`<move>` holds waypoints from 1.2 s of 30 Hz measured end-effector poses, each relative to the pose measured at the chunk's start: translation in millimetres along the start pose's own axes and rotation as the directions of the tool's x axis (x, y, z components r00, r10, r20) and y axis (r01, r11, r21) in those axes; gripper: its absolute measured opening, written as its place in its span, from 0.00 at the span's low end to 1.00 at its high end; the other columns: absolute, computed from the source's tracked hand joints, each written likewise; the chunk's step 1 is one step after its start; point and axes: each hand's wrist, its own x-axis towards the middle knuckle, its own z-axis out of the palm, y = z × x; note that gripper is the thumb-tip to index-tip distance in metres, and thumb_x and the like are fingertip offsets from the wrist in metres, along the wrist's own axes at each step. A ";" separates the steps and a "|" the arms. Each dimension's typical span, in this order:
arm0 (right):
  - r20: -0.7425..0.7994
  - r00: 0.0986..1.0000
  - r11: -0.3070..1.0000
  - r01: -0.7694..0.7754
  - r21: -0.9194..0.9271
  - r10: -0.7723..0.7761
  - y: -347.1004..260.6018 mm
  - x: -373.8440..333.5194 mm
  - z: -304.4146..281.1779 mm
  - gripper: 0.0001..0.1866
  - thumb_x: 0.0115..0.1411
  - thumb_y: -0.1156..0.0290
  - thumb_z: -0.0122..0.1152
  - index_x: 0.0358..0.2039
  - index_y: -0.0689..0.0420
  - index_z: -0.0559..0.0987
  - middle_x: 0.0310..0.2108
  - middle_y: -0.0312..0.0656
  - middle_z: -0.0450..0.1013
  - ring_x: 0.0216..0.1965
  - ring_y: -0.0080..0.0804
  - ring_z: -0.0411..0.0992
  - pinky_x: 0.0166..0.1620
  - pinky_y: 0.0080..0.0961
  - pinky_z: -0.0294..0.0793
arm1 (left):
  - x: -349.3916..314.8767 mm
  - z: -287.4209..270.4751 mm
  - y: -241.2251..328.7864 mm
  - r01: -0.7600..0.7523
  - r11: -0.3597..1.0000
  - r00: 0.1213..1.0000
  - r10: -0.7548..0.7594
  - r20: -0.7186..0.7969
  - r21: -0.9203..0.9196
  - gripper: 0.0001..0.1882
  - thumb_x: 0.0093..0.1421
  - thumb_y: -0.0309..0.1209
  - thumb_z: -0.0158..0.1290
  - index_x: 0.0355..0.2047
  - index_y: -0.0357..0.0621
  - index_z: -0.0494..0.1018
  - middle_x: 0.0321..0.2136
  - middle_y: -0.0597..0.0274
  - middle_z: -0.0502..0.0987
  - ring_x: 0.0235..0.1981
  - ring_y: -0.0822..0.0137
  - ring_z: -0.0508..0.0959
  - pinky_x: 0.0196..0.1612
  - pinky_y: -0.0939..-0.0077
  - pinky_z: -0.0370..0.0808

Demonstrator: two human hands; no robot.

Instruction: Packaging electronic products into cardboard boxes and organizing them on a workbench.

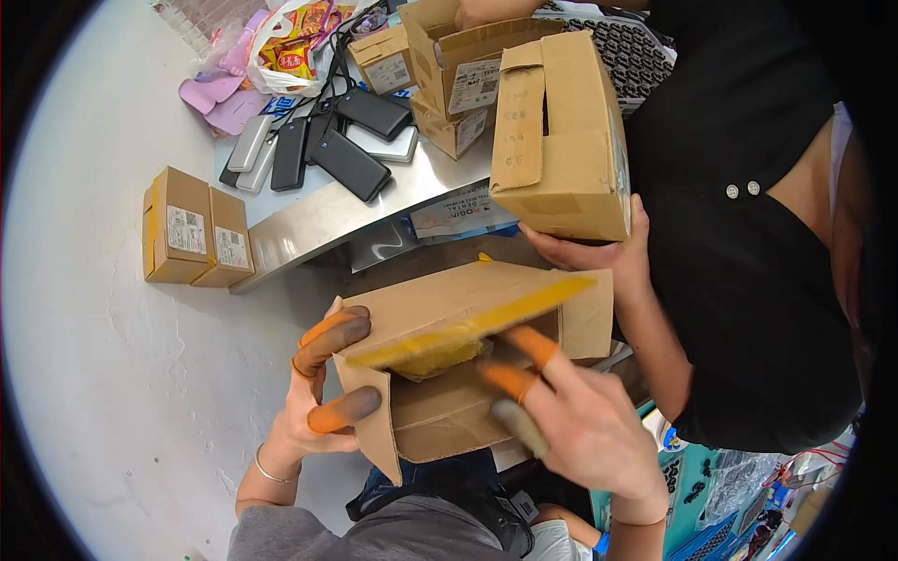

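Note:
An opened cardboard box [449, 430] with yellow tape along its raised flap [468, 323] tilts in front of me. My left hand [323, 383] grips its left end, orange and brown finger covers on the fingers. At the opening is my right hand [571, 402], its covered fingers spread and slightly blurred near the flap's taped edge; I see nothing held in it. Crumpled yellow tape [440, 358] hangs under the flap. Shadow hides part of the box's inside.
To the right, a person in black supports another closed cardboard box [561, 140] with a hand [608, 257]. On the metal-edged table [309, 224] lie several black and white power banks [351, 164], a bag of snack packets [299, 51] and more boxes. Two taped cartons [196, 229] sit at left.

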 end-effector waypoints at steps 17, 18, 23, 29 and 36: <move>0.159 0.968 0.980 0.199 -0.027 -0.193 5.0 -3.4 16.8 0.18 0.50 0.75 0.63 0.44 0.52 0.81 0.44 0.35 0.74 0.42 0.36 0.75 0.41 0.29 0.77 | -24.4 3.1 0.8 0.085 0.986 0.995 -0.091 -0.039 -0.143 0.19 0.42 0.35 0.66 0.36 0.57 0.74 0.52 0.50 0.69 0.57 0.41 0.69 0.67 0.30 0.49; 0.156 0.969 0.980 0.199 -0.027 -0.192 6.0 -4.8 19.7 0.18 0.50 0.75 0.63 0.44 0.52 0.81 0.44 0.35 0.74 0.42 0.36 0.75 0.41 0.29 0.77 | -27.5 4.8 2.2 0.174 0.961 0.980 -0.190 -0.059 -0.214 0.23 0.42 0.35 0.64 0.41 0.57 0.75 0.51 0.51 0.70 0.59 0.44 0.68 0.68 0.32 0.47; 0.183 0.971 0.980 0.173 -0.101 -0.153 10.0 -13.6 33.8 0.19 0.49 0.75 0.60 0.45 0.56 0.81 0.44 0.35 0.76 0.46 0.32 0.75 0.44 0.27 0.78 | -26.9 5.7 -4.2 0.036 0.975 0.999 -0.043 -0.027 -0.218 0.33 0.40 0.34 0.62 0.51 0.47 0.72 0.52 0.53 0.70 0.61 0.53 0.68 0.70 0.36 0.43; 0.036 0.980 0.975 0.196 -0.102 -0.193 -4.9 -37.1 36.3 0.22 0.50 0.75 0.58 0.48 0.58 0.81 0.50 0.38 0.76 0.53 0.34 0.75 0.47 0.25 0.78 | -39.3 3.2 -9.9 0.127 0.950 0.980 -0.164 -0.113 -0.285 0.37 0.37 0.35 0.62 0.53 0.42 0.71 0.52 0.50 0.71 0.61 0.52 0.69 0.70 0.37 0.44; 0.008 0.985 0.972 0.173 -0.156 -0.174 -12.5 -62.6 36.6 0.24 0.47 0.69 0.58 0.47 0.58 0.81 0.51 0.38 0.76 0.55 0.35 0.74 0.48 0.26 0.79 | -34.7 8.9 -6.4 0.118 0.941 0.984 -0.154 -0.092 -0.316 0.37 0.37 0.36 0.61 0.53 0.43 0.71 0.52 0.47 0.71 0.60 0.52 0.70 0.70 0.37 0.44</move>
